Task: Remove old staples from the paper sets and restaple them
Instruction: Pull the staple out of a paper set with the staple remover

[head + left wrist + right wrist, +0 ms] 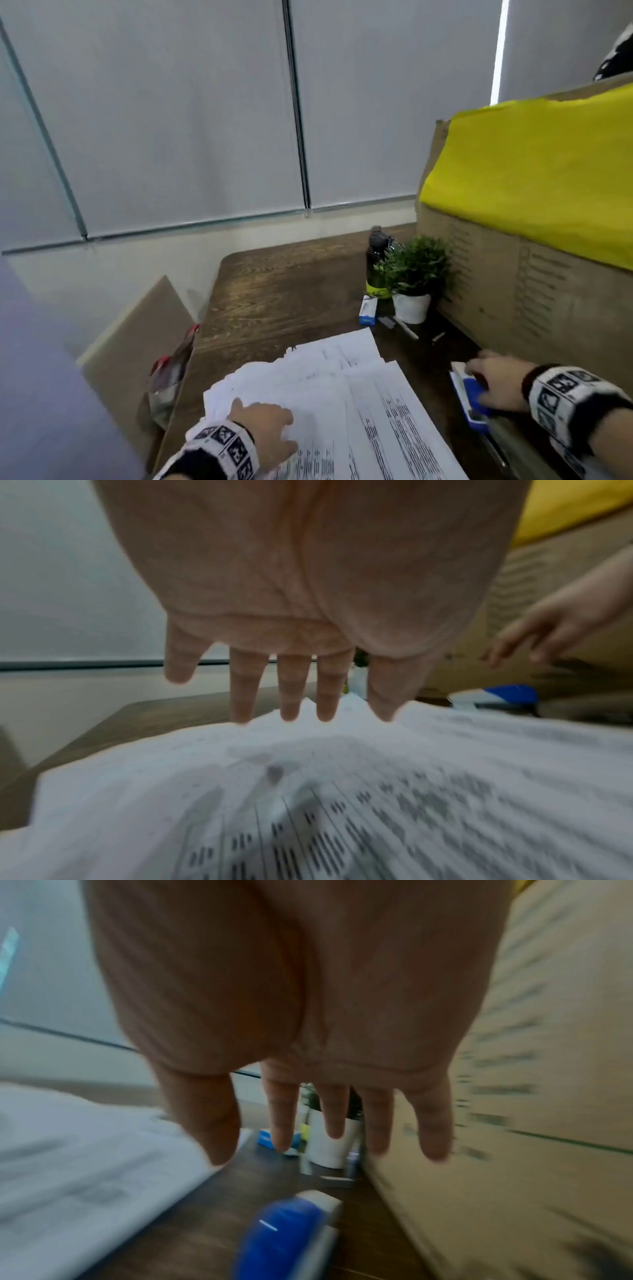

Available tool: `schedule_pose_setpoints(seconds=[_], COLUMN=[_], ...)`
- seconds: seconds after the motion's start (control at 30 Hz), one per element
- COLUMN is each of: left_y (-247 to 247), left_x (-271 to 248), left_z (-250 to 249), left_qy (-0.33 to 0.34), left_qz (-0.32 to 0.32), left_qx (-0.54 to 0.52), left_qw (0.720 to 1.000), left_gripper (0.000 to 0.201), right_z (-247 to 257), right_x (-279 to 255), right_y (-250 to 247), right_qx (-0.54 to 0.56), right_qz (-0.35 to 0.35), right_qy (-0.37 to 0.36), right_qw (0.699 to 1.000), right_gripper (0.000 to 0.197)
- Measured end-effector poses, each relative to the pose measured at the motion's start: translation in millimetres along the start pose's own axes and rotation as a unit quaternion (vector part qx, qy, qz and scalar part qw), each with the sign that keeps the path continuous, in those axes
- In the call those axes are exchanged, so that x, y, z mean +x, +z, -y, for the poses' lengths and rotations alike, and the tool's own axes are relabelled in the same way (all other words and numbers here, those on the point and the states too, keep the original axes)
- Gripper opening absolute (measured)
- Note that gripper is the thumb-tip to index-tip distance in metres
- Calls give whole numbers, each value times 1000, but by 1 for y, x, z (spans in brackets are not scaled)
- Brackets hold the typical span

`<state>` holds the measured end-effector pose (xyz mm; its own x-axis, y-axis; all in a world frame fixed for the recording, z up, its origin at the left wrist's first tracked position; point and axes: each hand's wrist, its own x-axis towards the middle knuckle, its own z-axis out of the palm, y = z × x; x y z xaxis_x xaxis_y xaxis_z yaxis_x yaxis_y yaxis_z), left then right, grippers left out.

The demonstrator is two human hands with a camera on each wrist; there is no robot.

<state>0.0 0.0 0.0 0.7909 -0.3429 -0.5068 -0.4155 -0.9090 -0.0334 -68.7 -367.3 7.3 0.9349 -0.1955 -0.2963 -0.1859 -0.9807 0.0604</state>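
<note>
Several white printed paper sets lie fanned across the near part of the dark wooden table. My left hand is over their left side; in the left wrist view its fingers are straight and spread just above the sheets, holding nothing. A blue and white stapler lies on the table to the right of the papers. My right hand hovers over it with straight, spread fingers, not gripping the stapler. Both wrist views are motion-blurred.
A large cardboard box draped with yellow cloth walls off the right side. A potted plant, a dark bottle, a small blue and white box and a white pen stand behind the papers. A bag hangs at the table's left edge.
</note>
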Motion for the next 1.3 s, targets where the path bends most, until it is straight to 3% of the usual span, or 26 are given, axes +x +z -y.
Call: schedule_pose_setpoints(seconds=[0.1, 0.2, 0.3, 0.43, 0.5, 0.53, 0.6, 0.63, 0.67, 0.73, 0.83, 0.93, 1.07, 1.17, 1.3], left_y=[19, 37, 49, 77, 98, 109, 126, 134, 140, 151, 149, 119, 95, 81, 51], left_x=[6, -6, -28, -71, -80, -79, -79, -77, -75, -69, -59, -53, -24, -1, 39], left_z=[-8, -18, -34, -61, -63, -60, -52, -50, -52, -57, -54, -32, 0, 17, 33], left_qy=[-3, 4, 53, 165, 197, 200, 209, 200, 186, 132, 134, 174, 193, 182, 151], left_qz=[28, -35, -57, 22, 50, 41, 15, 15, 19, 5, -21, 31, 23, 3, -1], left_qx=[55, 80, 51, 27, 62, 69, 59, 47, 22, -58, -12, 6, 5, -9, -5], left_qw=[998, 996, 996, 986, 977, 976, 976, 979, 982, 989, 991, 984, 981, 983, 989], left_gripper=[47, 42, 55, 82, 85, 82, 75, 80, 91, 112, 62, 85, 108, 113, 112], right_z=[-18, -18, -8, 7, 12, 16, 27, 33, 37, 52, 80, 115, 147, 160, 174], right_x=[-12, -33, -43, -57, -68, -74, -91, -99, -103, -111, -107, -96, -52, -9, 29], right_y=[16, 36, 65, 81, 82, 84, 85, 86, 89, 92, 91, 82, 61, 53, 42], right_qx=[15, 57, 37, 139, 269, 356, 512, 533, 518, 444, 322, 342, 286, 260, 274], right_qz=[36, 26, 11, -37, -82, -99, -79, -56, -32, 12, 49, 41, 49, 46, 4], right_qy=[16, 32, 48, 65, 50, 36, 40, 40, 42, 50, 36, 22, -29, -13, -25], right_qw=[999, 998, 998, 987, 958, 928, 855, 843, 854, 894, 945, 939, 957, 964, 961], right_gripper=[44, 56, 58, 36, 26, 25, 22, 18, 21, 46, 62, 51, 29, 48, 43])
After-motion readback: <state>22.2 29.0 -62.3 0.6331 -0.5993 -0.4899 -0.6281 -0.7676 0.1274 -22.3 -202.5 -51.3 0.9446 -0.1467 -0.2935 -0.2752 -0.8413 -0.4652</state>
